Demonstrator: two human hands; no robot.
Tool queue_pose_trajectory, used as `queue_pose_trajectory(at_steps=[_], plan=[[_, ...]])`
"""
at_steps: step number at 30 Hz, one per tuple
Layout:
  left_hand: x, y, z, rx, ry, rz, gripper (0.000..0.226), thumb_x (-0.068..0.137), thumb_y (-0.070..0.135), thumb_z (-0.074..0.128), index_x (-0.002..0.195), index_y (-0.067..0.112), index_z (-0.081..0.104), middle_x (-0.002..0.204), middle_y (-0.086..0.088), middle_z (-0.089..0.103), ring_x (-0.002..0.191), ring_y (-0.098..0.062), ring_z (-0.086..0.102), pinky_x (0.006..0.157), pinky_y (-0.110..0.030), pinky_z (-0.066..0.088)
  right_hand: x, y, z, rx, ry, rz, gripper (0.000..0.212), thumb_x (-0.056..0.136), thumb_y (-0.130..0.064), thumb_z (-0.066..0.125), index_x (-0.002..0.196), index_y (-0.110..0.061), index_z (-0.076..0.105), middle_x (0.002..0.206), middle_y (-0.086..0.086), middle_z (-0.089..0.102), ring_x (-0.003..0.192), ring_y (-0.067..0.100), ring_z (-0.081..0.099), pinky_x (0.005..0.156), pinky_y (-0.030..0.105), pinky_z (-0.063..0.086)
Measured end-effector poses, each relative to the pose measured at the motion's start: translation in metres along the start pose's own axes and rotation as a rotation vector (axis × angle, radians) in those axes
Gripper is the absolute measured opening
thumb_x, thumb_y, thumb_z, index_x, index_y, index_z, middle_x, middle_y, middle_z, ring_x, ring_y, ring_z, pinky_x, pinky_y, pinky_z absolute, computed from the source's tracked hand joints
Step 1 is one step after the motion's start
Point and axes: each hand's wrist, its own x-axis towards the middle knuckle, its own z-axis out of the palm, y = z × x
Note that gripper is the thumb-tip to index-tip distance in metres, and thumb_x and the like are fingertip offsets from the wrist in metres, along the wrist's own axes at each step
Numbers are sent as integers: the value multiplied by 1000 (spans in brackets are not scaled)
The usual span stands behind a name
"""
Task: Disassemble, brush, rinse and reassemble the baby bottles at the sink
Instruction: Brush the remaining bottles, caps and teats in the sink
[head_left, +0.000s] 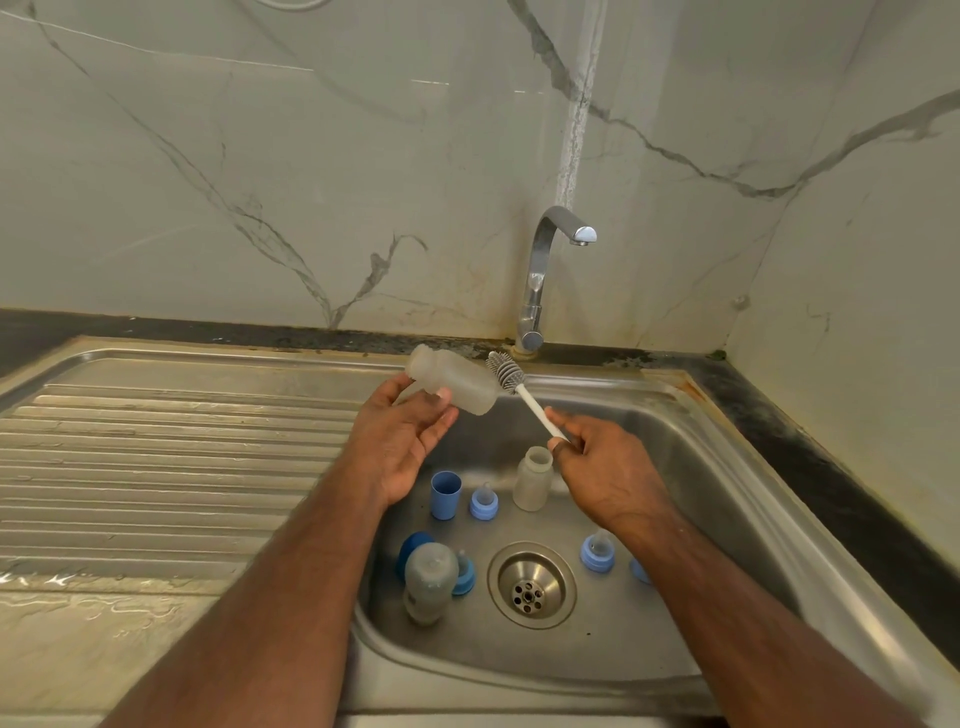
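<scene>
Head view: we hold a frosted baby bottle body (453, 384) in our left hand (402, 441) and a bottle brush (519, 392) in our right hand (605, 467), both above the steel sink (727, 467).

The left fingers curl around the bottle body, which lies tilted with its neck to the upper left; the right fingers pinch the white handle, and the grey bristle head is just beside the bottle's base, outside it. In the basin we see an upright bottle body (532, 478), a blue cap (445, 494), a blue collar with nipple (484, 501), another collar with nipple (597, 552), and a third bottle (428, 579) left of the drain (531, 584). The tap (550, 270) stands behind.
</scene>
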Motion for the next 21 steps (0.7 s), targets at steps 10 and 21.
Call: queue_pose_trajectory(at_steps=[10, 21], plan=[[1, 1, -2, -13, 31, -2, 27, 94, 16, 69, 119, 13, 61, 120, -15, 70, 111, -30, 70, 95, -45, 58, -7, -9, 5, 90, -37, -64, 42, 101, -30, 55, 142, -42, 50, 84, -14, 60, 66, 5, 54, 61, 15, 42], [2, -1, -1, 80, 13, -4, 28, 96, 17, 68, 122, 11, 62, 111, -12, 75, 100, -28, 74, 75, -41, 62, -8, -24, 14, 46, -39, -106, 45, 102, -31, 53, 145, -43, 46, 103, -14, 60, 73, 3, 54, 64, 13, 42]])
